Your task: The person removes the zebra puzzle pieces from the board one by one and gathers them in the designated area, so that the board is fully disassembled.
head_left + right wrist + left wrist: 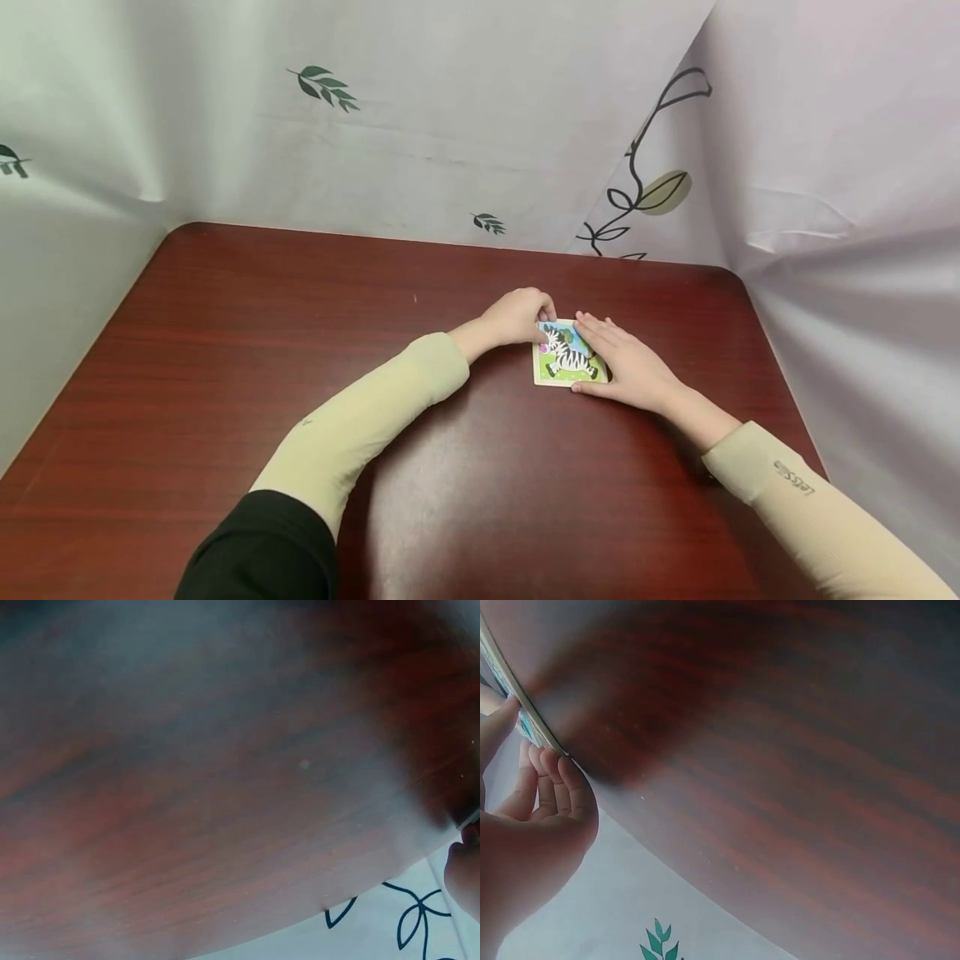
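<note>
1. The zebra puzzle (573,360) lies on the table (300,333), right of the middle and toward the far side, between the two hands.
2. The left hand (517,317) pinches the puzzle at its far left corner, thumb and fingers bent to it.
3. The right hand (626,362) is spread with fingers extended: they lie over the puzzle's far right part, and the thumb touches its near edge.
4. Only the head view shows the picture whole: a zebra on green ground under blue, with a pale frame.
5. The left wrist view shows the puzzle edge-on, as a thin pale strip, with the thumb on one side and the curled fingertips (574,776) at its end, which the head view partly hides.
6. The right wrist view catches mostly table and only a bit of hand at its right border; the grip cannot be told from there.
7. The head view alone shows the pale left sleeve (367,408), the lettered right sleeve (810,508) and most of the leaf-printed curtain (420,125) at the far side.
</note>
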`<state>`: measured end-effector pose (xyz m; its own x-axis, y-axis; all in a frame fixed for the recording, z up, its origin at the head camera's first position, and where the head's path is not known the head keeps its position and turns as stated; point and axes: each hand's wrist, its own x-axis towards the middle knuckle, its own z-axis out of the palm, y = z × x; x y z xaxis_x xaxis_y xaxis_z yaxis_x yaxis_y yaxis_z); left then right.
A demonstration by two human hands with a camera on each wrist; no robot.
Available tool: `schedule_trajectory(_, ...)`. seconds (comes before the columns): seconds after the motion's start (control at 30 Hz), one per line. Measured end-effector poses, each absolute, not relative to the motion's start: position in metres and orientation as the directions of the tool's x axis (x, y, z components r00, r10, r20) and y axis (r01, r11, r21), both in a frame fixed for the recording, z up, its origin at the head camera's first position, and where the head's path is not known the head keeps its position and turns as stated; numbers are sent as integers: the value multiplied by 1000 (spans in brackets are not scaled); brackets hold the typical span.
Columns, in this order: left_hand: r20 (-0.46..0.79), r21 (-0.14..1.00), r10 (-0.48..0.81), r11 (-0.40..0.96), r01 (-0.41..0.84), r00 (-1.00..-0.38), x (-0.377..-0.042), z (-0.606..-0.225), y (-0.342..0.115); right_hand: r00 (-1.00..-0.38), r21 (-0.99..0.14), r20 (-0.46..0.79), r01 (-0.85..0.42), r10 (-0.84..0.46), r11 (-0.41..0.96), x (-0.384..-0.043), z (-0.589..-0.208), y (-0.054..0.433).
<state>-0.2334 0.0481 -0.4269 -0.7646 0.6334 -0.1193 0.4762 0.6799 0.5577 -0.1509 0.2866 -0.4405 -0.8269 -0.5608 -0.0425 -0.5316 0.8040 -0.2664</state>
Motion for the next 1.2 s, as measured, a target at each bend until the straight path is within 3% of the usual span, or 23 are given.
schedule_trajectory(0.3, -102, 552, 651, 666, 502, -752, -231, -425, 48, -817, -256, -15, -554, -577, 792, -151, -438, 286)
schedule_trajectory(0.77, -31, 651, 666, 580, 491, -745, -234, -424, 42, -802, -274, 0, -574, -597, 772, -155, -438, 290)
schedule_trajectory(1.2, -17, 708, 662, 537, 458, -749, -242, -399, 19, -824, -283, -10, -540, -566, 792, -152, -437, 285)
